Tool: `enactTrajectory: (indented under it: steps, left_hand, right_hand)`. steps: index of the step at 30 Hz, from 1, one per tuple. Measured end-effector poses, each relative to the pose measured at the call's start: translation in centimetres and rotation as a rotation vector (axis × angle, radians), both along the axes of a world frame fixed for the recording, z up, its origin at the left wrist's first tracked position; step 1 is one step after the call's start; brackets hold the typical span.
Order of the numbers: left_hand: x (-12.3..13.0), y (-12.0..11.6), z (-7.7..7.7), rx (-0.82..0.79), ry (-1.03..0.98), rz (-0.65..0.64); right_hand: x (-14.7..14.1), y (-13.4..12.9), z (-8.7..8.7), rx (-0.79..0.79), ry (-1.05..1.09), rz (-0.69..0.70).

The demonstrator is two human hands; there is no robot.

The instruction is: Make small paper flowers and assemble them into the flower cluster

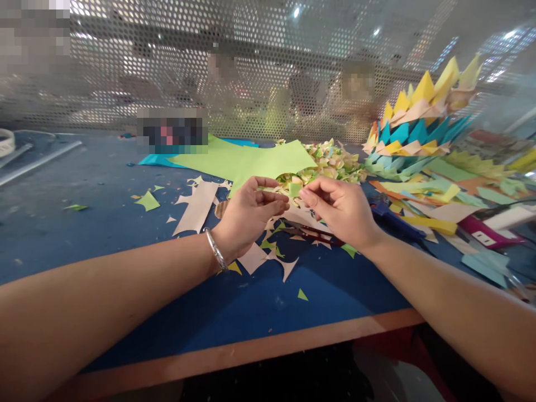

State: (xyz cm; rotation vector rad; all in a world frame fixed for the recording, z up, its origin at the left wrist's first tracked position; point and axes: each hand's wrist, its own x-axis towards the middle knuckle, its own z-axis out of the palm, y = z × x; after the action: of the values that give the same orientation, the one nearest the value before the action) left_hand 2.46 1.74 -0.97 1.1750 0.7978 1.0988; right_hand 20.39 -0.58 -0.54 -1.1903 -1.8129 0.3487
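My right hand (341, 209) pinches a small green paper piece (295, 190) between thumb and fingertips. Facing it, my left hand (253, 215) has its fingers loosely curved and apart, with nothing visible in them; a silver bangle circles that wrist. Behind both hands lies a large light green paper sheet (251, 159) over blue paper (161, 159). A heap of small folded paper pieces (335, 162) sits behind my right hand. Pale pink paper scraps (199, 206) and green offcuts lie around and under my hands. Dark red-handled scissors (320, 235) seem partly hidden below my right hand.
At the right stands a tiered, spiky paper construction (419, 131) in yellow, pink and blue. Near it are paper strips (439, 192), a dark blue tool (396, 220) and a magenta-and-white object (486, 234). A perforated metal screen (176, 72) rises behind the blue table (138, 318).
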Motion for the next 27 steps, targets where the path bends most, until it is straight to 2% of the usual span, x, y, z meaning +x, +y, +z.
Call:
enactTrajectory:
  steps: [8, 16, 20, 27]
  left_hand:
    - [-0.05, 0.24, -0.58, 0.102, 0.078, 0.050]
    - [0.12, 0.10, -0.46, 0.130, 0.018, 0.012]
    - [0.13, 0.06, -0.47, 0.133, 0.024, 0.042]
    - [-0.20, 0.10, -0.18, 0.362, 0.043, 0.166]
  right_hand:
    - [-0.05, -0.18, 0.15, -0.009, 0.006, 0.007]
    - [0.05, -0.25, 0.15, -0.024, -0.005, 0.018]
    - [0.22, -0.17, 0.14, -0.018, -0.001, 0.008]
    - [0.26, 0.09, -0.06, -0.121, -0.077, 0.035]
